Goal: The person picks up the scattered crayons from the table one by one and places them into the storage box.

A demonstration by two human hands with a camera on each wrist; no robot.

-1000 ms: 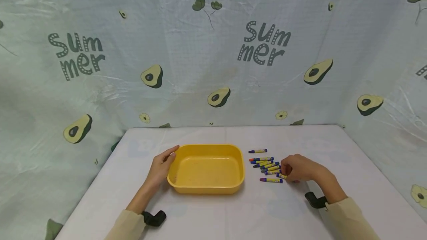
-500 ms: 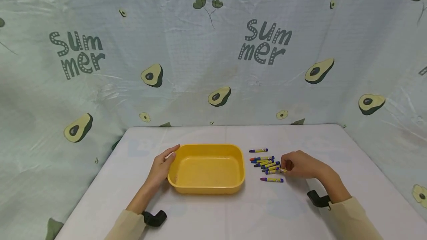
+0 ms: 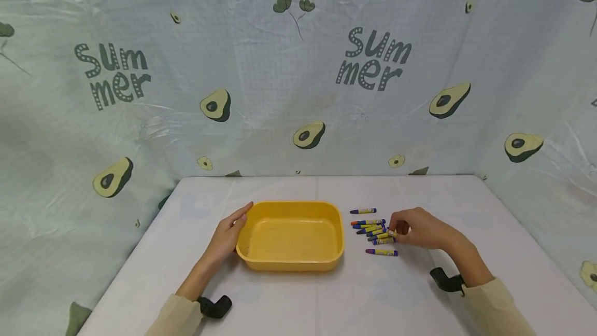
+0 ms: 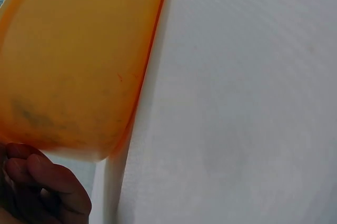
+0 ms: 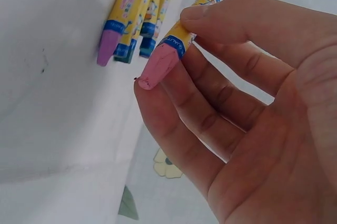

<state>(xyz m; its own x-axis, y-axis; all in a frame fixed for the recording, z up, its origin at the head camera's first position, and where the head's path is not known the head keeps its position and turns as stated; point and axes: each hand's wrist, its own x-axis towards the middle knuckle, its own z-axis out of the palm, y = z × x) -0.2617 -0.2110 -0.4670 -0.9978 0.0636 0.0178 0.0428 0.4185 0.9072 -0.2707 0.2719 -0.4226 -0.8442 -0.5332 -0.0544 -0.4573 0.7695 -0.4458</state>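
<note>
In the right wrist view, my right hand [image 5: 263, 98] pinches a pink crayon [image 5: 160, 58] with a yellow and blue wrapper between thumb and fingers. In the head view that hand hovers at the right end of a group of crayons [image 3: 368, 226] on the table. A purple-tipped crayon [image 3: 381, 252] lies nearer the front, and a dark-tipped crayon [image 3: 363, 211] lies farther back. My left hand [image 3: 227, 233] rests along the left side of a yellow rectangular tray [image 3: 289, 266], index finger extended near its back corner. The left wrist view shows those fingers only partly.
The white table [image 3: 280, 305] reaches back to a pale curtain [image 3: 261, 66] printed with avocados and the word "summer". The tray stands left of the crayons, with a narrow strip of table between them. Black wrist straps [image 3: 214, 307] show on both arms.
My right hand has lifted the pink crayon from the right end of the group and shifted slightly back and up with it. The left hand and tray hold their place.
</note>
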